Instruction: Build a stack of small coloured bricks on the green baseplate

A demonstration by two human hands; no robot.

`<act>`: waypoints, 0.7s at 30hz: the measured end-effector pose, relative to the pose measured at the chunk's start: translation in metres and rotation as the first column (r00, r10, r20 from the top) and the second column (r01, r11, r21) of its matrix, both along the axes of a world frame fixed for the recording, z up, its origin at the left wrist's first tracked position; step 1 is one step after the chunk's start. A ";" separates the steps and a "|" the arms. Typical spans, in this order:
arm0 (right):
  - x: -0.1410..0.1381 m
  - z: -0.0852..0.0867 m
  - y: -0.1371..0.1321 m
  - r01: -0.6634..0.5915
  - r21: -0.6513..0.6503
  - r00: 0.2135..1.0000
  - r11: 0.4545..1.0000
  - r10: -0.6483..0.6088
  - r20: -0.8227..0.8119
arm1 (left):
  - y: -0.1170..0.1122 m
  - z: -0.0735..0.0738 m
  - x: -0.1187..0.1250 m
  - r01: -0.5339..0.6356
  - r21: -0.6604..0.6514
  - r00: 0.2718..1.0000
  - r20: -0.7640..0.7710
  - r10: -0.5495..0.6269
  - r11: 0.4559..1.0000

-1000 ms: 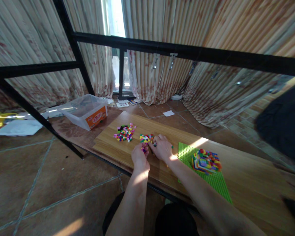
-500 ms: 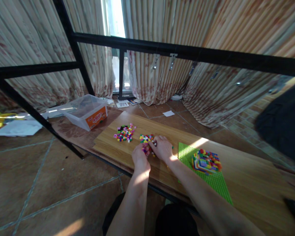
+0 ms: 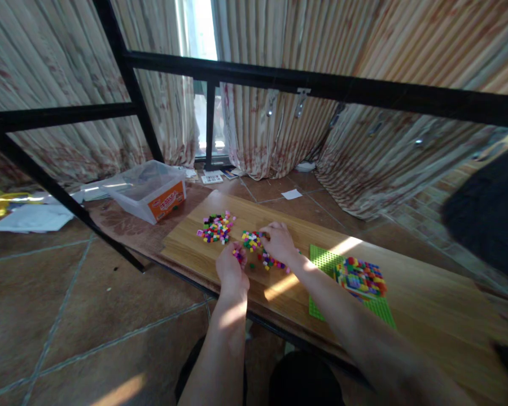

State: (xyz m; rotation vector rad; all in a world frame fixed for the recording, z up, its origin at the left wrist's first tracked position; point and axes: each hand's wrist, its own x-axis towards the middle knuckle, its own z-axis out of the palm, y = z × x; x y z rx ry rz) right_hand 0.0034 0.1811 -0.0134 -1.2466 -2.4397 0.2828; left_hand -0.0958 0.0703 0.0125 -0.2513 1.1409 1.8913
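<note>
My left hand (image 3: 230,266) is curled on the wooden board (image 3: 186,248) and holds a few small coloured bricks at its fingertips. My right hand (image 3: 279,241) rests with bent fingers on a small heap of coloured bricks (image 3: 251,240); what it pinches is hidden. More loose bricks (image 3: 273,262) lie under my right wrist. A larger pile of bricks (image 3: 217,228) lies further left. To the right sits a green baseplate (image 3: 325,262) with a multicoloured brick build (image 3: 361,277) on it.
A clear plastic box with an orange label (image 3: 150,192) stands at the back left. Black metal frame bars (image 3: 279,84) cross in front of striped curtains. Papers (image 3: 34,217) lie on the tiled floor. A dark shape (image 3: 486,208) is at the right edge.
My left hand has shifted left and nearer with bricks in its fingers. My right hand moved slightly up onto the heap, uncovering scattered bricks under the wrist. The view has shifted a little.
</note>
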 end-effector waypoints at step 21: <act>0.017 0.005 -0.011 -0.094 0.032 0.987 0.995 0.097 -0.126 | 0.004 -0.012 0.018 0.198 0.014 0.954 -0.232 -0.189 0.980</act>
